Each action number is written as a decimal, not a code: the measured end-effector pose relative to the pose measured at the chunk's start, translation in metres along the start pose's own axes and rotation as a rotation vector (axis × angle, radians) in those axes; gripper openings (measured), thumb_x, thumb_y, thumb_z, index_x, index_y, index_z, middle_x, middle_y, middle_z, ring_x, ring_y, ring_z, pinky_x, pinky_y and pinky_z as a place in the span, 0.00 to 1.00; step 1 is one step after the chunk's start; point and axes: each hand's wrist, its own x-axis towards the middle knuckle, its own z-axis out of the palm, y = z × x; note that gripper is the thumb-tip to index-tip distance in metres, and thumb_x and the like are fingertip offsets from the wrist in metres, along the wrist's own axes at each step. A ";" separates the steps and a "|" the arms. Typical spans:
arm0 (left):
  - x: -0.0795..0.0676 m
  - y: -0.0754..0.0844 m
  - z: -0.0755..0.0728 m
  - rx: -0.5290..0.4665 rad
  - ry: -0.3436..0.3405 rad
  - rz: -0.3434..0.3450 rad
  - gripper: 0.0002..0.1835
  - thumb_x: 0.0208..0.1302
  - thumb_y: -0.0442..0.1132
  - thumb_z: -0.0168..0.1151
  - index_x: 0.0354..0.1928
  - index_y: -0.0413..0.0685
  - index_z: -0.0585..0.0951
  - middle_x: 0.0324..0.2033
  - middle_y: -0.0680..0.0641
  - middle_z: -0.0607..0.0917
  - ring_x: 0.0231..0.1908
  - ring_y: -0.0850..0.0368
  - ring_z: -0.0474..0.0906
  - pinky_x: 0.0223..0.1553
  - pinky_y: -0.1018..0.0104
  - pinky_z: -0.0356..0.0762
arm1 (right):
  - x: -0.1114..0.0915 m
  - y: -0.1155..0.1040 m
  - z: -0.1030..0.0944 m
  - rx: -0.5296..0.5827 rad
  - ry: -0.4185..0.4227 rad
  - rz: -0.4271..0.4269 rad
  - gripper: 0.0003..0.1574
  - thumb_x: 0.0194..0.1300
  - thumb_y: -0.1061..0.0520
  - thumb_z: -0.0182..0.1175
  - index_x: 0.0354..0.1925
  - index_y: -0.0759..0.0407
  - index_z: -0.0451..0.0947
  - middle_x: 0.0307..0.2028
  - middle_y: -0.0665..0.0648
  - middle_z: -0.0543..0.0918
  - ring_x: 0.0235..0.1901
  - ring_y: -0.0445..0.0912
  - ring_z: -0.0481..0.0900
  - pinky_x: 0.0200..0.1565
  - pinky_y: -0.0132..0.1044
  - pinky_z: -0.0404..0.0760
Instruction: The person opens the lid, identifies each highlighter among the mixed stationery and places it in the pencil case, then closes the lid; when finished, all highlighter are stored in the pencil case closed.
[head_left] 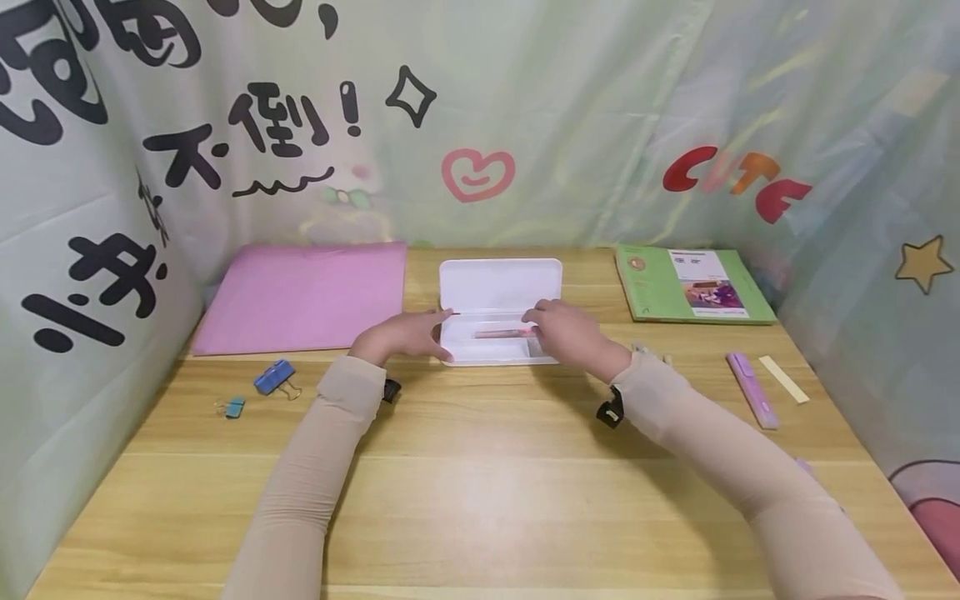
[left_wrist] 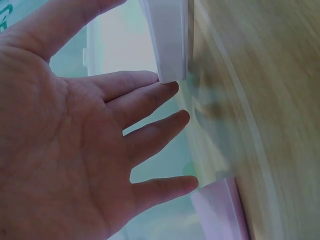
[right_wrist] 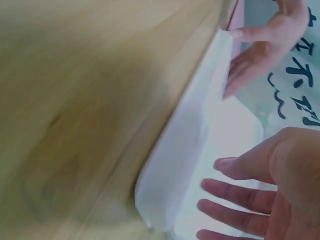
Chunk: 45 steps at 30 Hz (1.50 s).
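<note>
The head view is bright, with pale glare on the worktop point(head_left: 487, 508); both wrist views are softer, and the white case point(left_wrist: 125, 45) looks almost washed out.

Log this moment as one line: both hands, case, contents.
Left hand: touching left end of white case | right hand: over its right side, nothing visibly held | lid: open | slim pink item: inside

A pale green cloth point(head_left: 570, 100) hangs in soft folds behind the wooden table point(head_left: 480, 433) here and closes round both its sides. Bold black writing point(head_left: 287, 150) runs across the left, then come a small outlined star point(head_left: 411, 96), a smiling pink heart point(head_left: 480, 182), bright letters point(head_left: 753, 172) reading CUTE and a yellow star point(head_left: 924, 263). A soft glare point(head_left: 495, 500) lies on the table's long-grained top
</note>
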 end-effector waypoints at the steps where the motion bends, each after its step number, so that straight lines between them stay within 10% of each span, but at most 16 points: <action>1: 0.000 0.000 0.000 -0.006 0.001 0.001 0.47 0.46 0.59 0.62 0.66 0.65 0.47 0.64 0.47 0.50 0.59 0.44 0.52 0.55 0.46 0.51 | -0.004 0.002 -0.002 -0.006 0.004 0.011 0.16 0.54 0.63 0.53 0.43 0.58 0.77 0.35 0.55 0.76 0.34 0.49 0.74 0.31 0.39 0.74; 6: 0.000 -0.004 0.001 -0.029 0.001 -0.002 0.47 0.46 0.58 0.62 0.66 0.66 0.47 0.64 0.50 0.51 0.59 0.47 0.53 0.54 0.46 0.52 | -0.029 0.015 -0.013 -0.033 -0.001 0.113 0.08 0.54 0.61 0.53 0.33 0.58 0.77 0.28 0.54 0.75 0.27 0.48 0.72 0.24 0.40 0.71; 12: 0.001 -0.006 0.002 -0.030 0.000 -0.018 0.47 0.45 0.59 0.62 0.66 0.68 0.47 0.64 0.52 0.50 0.59 0.48 0.53 0.55 0.48 0.53 | -0.062 0.029 -0.026 -0.114 -0.221 0.321 0.14 0.53 0.52 0.55 0.16 0.54 0.68 0.17 0.52 0.69 0.17 0.47 0.67 0.16 0.42 0.64; 24: 0.001 -0.006 0.001 -0.042 -0.006 -0.015 0.48 0.45 0.59 0.62 0.66 0.68 0.47 0.64 0.52 0.52 0.58 0.50 0.55 0.54 0.48 0.54 | -0.098 0.028 -0.024 -0.086 -0.441 0.346 0.26 0.58 0.46 0.51 0.06 0.48 0.72 0.04 0.45 0.69 0.14 0.43 0.69 0.21 0.44 0.70; 34: 0.001 -0.005 0.000 -0.046 -0.009 0.003 0.48 0.45 0.58 0.62 0.66 0.65 0.47 0.64 0.51 0.53 0.59 0.49 0.53 0.55 0.48 0.53 | -0.098 0.026 -0.020 -0.052 -0.413 0.384 0.23 0.59 0.51 0.49 0.09 0.52 0.72 0.08 0.48 0.70 0.13 0.44 0.68 0.19 0.43 0.69; 45: 0.000 -0.002 0.001 -0.040 -0.012 0.006 0.47 0.47 0.57 0.62 0.66 0.65 0.47 0.64 0.51 0.53 0.59 0.50 0.53 0.55 0.48 0.53 | -0.049 0.011 -0.023 -0.064 -0.043 0.236 0.14 0.56 0.53 0.52 0.17 0.54 0.66 0.12 0.50 0.66 0.13 0.46 0.64 0.11 0.38 0.60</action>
